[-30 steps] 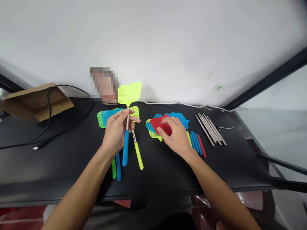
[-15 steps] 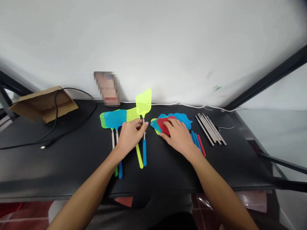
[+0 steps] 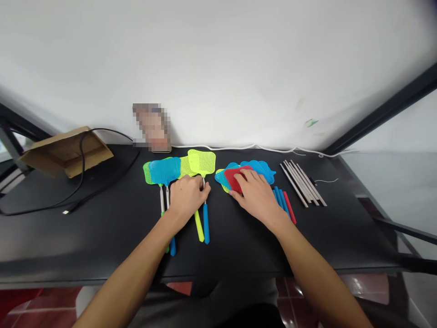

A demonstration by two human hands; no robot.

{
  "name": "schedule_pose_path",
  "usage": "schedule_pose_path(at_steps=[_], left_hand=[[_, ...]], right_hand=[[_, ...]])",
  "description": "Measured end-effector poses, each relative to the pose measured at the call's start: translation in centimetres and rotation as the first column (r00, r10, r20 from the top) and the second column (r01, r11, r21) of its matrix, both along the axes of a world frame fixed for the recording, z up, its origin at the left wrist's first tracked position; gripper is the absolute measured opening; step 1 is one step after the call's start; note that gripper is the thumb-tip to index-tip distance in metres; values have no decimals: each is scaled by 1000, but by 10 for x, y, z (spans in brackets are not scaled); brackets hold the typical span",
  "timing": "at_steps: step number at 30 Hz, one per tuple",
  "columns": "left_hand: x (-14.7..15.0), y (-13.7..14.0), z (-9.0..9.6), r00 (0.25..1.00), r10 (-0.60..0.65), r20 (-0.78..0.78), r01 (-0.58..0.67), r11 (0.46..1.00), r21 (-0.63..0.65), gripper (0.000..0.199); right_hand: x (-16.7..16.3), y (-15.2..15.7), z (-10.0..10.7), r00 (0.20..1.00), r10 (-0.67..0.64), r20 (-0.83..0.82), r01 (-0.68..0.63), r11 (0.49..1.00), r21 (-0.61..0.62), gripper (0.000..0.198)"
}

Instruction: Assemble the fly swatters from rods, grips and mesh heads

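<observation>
Head camera view shows the person's left hand [image 3: 187, 196] closed around the thin metal shaft of a fly swatter with a perforated neon-yellow plastic head and a blue handle [image 3: 202, 161]; this swatter lies on the black tabletop [image 3: 239, 248], its head overlapping a yellow swatter with a lime handle [image 3: 200, 228]; to their left lie a blue plastic swatter [image 3: 165, 171] and, partly beneath it, a green plastic swatter [image 3: 146, 173]; the right hand [image 3: 257, 196] rests with bent fingers on a red perforated plastic swatter head [image 3: 232, 180], though whether it grips that head I cannot tell; the red piece lies over blue and yellow loose heads [image 3: 262, 171]; just beside the right wrist are blue and red plastic handles [image 3: 280, 200]; farther right lie slim silvery metal rods [image 3: 303, 184]; at far left stands an open brown cardboard box [image 3: 68, 152], a black cable [image 3: 82, 157] crossing before it.
</observation>
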State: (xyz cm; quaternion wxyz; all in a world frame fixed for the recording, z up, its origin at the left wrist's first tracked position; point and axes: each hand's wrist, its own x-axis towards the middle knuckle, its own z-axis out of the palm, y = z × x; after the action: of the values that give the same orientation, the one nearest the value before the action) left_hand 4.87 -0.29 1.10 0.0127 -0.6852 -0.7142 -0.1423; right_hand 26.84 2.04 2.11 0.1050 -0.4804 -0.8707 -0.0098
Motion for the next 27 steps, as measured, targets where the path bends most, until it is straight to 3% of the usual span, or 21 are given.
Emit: schedule_pose_path(at_steps=[12, 16, 20, 22, 24, 27], left_hand=[[-22, 4, 5, 999, 10, -51, -11, 1000, -17, 36], [-21, 2, 11, 999, -31, 21, 28, 995, 96, 27], [-8, -3, 13, 963, -204, 177, 158, 957, 243, 21], [0, -5, 12, 910, -287, 299, 203, 938, 281, 21], [7, -7, 11, 827, -343, 445, 228, 929, 293, 38], [15, -9, 11, 636, -376, 674, 231, 926, 298, 61]], right_hand=[[14, 6, 6, 999, 31, -37, -33, 997, -67, 38], [11, 4, 11, 993, 64, -101, -69, 997, -43, 29], [7, 1, 16, 974, 73, -214, -60, 996, 64, 35], [7, -2, 20, 926, 71, -371, -27, 992, 124, 36], [5, -8, 25, 816, 71, -573, 7, 991, 133, 32], [-1, -16, 30, 579, -17, -815, 4, 1000, -17, 28]])
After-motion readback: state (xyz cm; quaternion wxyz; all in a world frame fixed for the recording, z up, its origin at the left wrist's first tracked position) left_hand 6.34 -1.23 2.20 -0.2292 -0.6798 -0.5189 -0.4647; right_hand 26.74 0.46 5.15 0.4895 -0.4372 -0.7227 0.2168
